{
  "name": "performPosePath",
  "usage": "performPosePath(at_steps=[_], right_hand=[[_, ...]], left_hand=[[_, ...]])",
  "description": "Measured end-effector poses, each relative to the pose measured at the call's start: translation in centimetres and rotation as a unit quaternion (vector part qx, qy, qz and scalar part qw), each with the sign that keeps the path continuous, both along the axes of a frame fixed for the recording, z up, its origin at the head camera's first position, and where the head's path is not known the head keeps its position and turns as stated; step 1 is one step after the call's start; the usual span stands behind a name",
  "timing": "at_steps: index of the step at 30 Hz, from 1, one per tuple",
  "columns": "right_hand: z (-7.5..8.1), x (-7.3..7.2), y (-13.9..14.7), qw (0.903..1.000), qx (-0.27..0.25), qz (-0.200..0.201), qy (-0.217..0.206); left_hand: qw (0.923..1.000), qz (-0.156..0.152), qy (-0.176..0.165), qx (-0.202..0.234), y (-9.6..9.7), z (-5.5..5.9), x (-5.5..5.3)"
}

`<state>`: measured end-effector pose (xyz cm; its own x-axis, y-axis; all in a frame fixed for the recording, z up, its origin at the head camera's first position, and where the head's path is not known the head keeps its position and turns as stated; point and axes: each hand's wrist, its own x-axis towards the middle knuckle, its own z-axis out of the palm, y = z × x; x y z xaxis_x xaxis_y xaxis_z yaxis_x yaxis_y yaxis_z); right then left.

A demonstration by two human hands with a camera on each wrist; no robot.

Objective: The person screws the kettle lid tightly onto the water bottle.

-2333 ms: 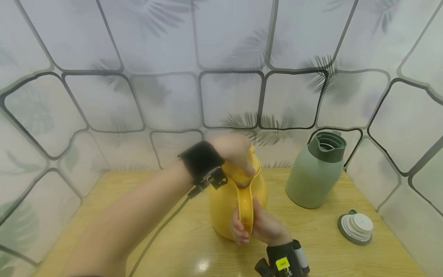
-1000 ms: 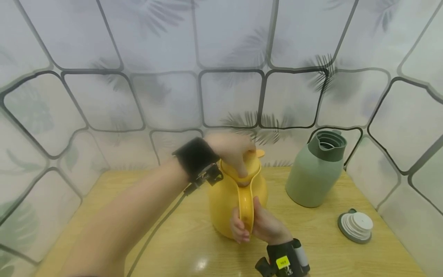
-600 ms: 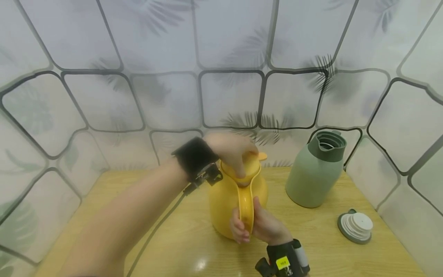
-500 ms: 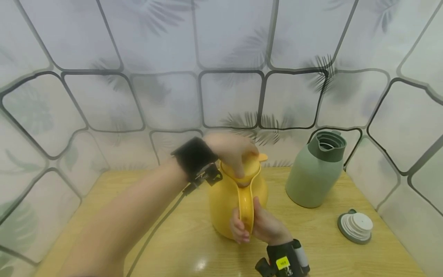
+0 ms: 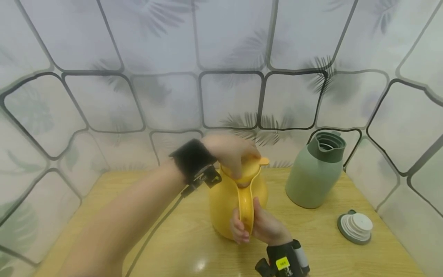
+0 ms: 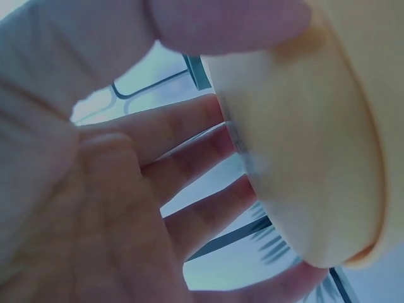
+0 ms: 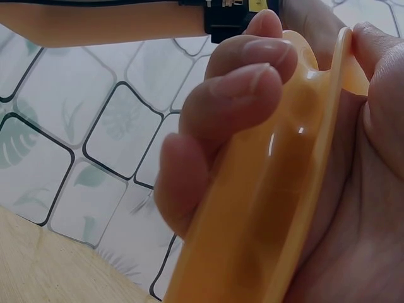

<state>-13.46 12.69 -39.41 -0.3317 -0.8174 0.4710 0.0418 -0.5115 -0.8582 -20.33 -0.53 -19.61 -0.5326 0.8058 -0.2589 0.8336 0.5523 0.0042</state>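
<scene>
A yellow vacuum jug (image 5: 221, 209) stands on the table in the middle of the head view. From above, my left hand (image 5: 226, 150) grips its round yellow lid (image 5: 250, 172), thumb on the near side. The left wrist view shows the thumb and spread fingers around the rim of the lid (image 6: 303, 151). A small tab (image 5: 264, 161) sticks out from the lid toward the right. My right hand (image 5: 264, 227) holds the jug's handle (image 5: 246, 209), which faces me. In the right wrist view the fingers curl round that handle (image 7: 265, 196).
A green jug (image 5: 313, 175) with an uncovered mouth stands to the right, near the back wall. Before it lies a white and grey-green stopper (image 5: 358, 227), threaded side up. A cable (image 5: 155, 232) trails from the left wrist strap across the wooden table (image 5: 180, 254).
The lid has turned under my left hand: its tab has swung from the back toward the right. My left wrist has shifted slightly left. The right hand and the jug's body stay in place.
</scene>
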Motion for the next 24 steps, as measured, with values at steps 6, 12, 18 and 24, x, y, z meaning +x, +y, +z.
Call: performPosePath(at_steps=[6, 12, 18, 24], right_hand=[[0.0, 0.0, 0.1, 1.0, 0.004, 0.004, 0.002], [0.1, 0.0, 0.1, 0.9999, 0.008, 0.003, 0.008], [-0.1, 0.0, 0.0, 0.9999, 0.007, 0.004, 0.006], [-0.1, 0.0, 0.1, 1.0, 0.007, 0.005, 0.0]], left_hand=[[0.9999, -0.001, 0.004, 0.011, 0.3, -0.4, 0.3], [0.997, 0.054, -0.022, 0.051, 0.8, -0.5, 0.8], [0.9893, 0.118, -0.027, 0.081, 1.1, -0.1, 1.5], [0.9857, 0.145, -0.027, 0.082, 1.2, -0.1, 1.7]])
